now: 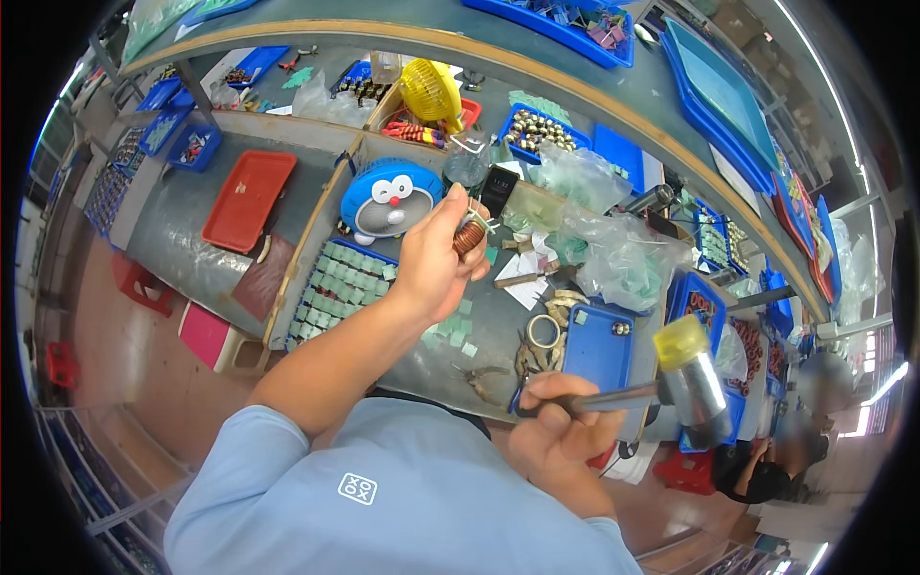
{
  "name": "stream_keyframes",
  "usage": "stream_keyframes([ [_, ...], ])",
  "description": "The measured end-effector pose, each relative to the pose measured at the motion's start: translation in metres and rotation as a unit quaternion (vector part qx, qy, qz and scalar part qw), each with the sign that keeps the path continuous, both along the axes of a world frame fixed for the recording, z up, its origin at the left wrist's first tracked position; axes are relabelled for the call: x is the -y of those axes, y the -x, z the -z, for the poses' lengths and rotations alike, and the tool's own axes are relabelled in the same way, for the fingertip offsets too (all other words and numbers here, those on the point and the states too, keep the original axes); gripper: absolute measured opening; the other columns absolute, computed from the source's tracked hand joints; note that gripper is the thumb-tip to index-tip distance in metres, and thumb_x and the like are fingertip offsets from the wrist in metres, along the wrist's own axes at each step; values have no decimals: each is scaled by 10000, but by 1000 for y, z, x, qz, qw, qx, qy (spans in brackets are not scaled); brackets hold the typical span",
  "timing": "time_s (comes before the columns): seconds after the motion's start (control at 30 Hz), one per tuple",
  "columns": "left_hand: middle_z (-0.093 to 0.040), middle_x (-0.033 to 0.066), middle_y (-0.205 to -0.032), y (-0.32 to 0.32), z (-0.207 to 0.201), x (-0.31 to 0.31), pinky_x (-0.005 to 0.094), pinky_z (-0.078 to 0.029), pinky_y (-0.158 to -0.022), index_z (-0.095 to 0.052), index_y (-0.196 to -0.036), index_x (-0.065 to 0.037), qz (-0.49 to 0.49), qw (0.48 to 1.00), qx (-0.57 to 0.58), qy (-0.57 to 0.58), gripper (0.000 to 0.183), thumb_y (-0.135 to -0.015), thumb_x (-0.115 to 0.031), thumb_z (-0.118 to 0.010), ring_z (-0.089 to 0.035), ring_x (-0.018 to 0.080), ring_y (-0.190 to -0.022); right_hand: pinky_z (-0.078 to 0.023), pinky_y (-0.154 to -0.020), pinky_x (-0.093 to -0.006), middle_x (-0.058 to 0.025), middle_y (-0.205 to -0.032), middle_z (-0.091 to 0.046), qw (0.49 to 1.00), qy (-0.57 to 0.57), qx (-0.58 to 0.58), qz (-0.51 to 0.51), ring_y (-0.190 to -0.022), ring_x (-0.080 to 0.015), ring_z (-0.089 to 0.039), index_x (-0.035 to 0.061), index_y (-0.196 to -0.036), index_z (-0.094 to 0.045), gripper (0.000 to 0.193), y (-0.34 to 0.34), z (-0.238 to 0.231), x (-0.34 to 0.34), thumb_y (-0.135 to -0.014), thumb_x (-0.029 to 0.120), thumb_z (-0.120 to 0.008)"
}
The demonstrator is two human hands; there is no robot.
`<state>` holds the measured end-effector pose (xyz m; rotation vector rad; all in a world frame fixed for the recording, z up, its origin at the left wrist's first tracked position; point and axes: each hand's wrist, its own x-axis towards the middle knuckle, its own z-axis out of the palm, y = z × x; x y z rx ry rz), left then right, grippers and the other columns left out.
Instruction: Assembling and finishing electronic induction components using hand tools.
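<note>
Raised over the bench, my left hand (431, 257) is closed around a copper-wound coil (469, 236) with pale green pieces at its end. My right hand (561, 443), low at the bench's front edge, grips the handle of a hammer (697, 395). The hammer's head is shiny metal with a yellow plastic face, and it points away to the right, apart from the coil. Under the left forearm, a blue tray (326, 295) holds rows of light green square pieces. Pliers (479, 377) lie on the bench between my hands.
A blue cartoon-faced fan (391, 198) stands behind my left hand, with a yellow fan (431, 94) further back. Rolls of tape (543, 332) and a blue tray (596, 356) sit to the right. Plastic bags (618, 259) cover the back right. A shelf edge (460, 43) spans above.
</note>
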<state>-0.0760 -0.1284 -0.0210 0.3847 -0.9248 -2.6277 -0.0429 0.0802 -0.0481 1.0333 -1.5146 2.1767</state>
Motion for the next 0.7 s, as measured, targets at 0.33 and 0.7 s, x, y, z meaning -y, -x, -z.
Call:
stream_keyframes([
  [0.33, -419, -10, -676, -12, 0, 8, 298, -336, -554, -570, -1018, -80, -8, 1000, 19, 23, 417, -1104, -467, -442, -361, 103, -543, -499, -591, -280, -173, -869, -657, 990, -12, -124, 72, -628, -152, -542, -24, -1476, -376, 484, 3, -5, 11, -1013, -18, -517],
  [0.7, -425, -7, -649, -19, 3, 9, 284, -322, -561, -574, -1149, -96, -10, 999, 49, 14, 432, -1106, -495, -413, -336, 87, -540, -503, -591, -318, -123, -856, -658, 941, -317, -91, 70, -646, -222, -600, -59, -1455, -495, 537, 14, 25, 17, -948, -19, -665],
])
